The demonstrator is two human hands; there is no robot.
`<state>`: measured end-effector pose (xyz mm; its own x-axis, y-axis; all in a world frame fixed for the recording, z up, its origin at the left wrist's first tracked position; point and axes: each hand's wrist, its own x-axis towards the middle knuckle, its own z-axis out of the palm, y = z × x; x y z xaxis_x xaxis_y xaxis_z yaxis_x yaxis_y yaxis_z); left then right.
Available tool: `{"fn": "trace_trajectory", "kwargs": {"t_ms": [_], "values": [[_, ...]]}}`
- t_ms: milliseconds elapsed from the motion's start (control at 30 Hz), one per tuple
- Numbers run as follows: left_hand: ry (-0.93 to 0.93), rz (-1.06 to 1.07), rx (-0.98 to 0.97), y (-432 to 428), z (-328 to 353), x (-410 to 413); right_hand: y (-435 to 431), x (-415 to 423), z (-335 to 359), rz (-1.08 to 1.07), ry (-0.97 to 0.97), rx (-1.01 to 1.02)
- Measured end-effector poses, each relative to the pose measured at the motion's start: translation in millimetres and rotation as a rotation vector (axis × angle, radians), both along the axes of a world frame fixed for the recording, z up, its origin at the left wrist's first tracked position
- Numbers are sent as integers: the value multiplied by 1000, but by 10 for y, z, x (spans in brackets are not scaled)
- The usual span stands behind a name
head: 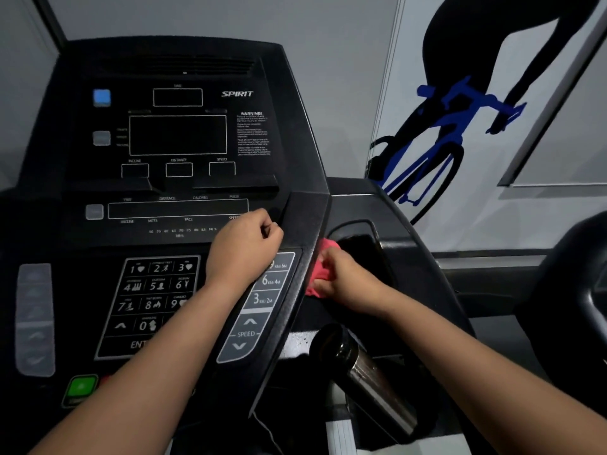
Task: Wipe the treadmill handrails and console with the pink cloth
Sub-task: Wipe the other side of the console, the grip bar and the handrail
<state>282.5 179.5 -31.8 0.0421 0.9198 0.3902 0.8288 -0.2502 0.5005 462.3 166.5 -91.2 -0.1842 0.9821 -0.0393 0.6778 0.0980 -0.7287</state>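
The black treadmill console point(177, 136) fills the left and centre of the head view, with dark displays above and a number keypad point(154, 290) below. My right hand point(348, 280) grips the bunched pink cloth point(323, 267) against the console's right side ridge, beside a recessed tray pocket point(361, 244). My left hand point(246, 244) hovers over the console's right part near the speed keys point(262, 290), fingers curled, nothing in it. No handrail shows clearly.
A steel and black bottle point(364, 372) lies in the right cup holder below my right hand. A green start button point(80, 387) sits at the lower left. A wall with a blue cyclist graphic point(443, 126) stands to the right.
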Motion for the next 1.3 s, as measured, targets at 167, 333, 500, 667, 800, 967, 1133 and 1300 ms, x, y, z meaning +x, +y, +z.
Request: {"fn": "trace_trajectory", "kwargs": {"t_ms": [167, 333, 500, 667, 800, 967, 1133, 1300], "values": [[7, -4, -3, 6, -6, -3, 58, -32, 22, -60, -47, 33], [16, -2, 0, 2, -20, -10, 101, -77, 21, -219, 43, 98], [47, -15, 41, -3, -35, 5, -36, -126, -4, -155, 38, -37], [52, -18, 40, 36, -47, -6, -54, -66, 13, -91, 73, -122], [27, 14, -12, 77, -25, -3, 132, -101, -40, -298, 135, 81], [24, 15, 6, 22, -26, -7, 118, -151, -49, -317, 199, 19], [56, 8, 39, 16, -48, 4, -266, -48, -21, 3, -53, -55], [74, 4, 43, 20, -48, 12, -99, -93, 80, 29, -119, -105]]}}
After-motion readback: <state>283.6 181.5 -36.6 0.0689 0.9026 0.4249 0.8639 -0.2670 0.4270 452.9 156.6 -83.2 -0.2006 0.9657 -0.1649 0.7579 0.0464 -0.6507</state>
